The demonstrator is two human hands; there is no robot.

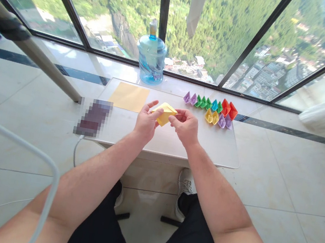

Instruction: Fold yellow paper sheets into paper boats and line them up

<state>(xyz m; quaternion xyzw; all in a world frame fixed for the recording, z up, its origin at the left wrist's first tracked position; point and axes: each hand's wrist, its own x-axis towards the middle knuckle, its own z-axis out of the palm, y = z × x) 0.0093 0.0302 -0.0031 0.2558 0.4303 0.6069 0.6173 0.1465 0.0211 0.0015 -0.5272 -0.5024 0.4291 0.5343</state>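
Observation:
A folded piece of yellow origami paper is held between my two hands above the white table. My left hand grips its left side, thumb on top and some fingers stretched out. At the other corner, my right hand pinches the paper between thumb and fingers. Flat on the table behind my left hand lies a yellow-orange paper sheet. Folded paper boats stand in two rows at the right back, among them purple, green, red and yellow ones.
A blue water jug stands behind the table by the window. At the table's left edge is a pixelated item with a cable. A pole slants in from the left, and a white tube curves at lower left.

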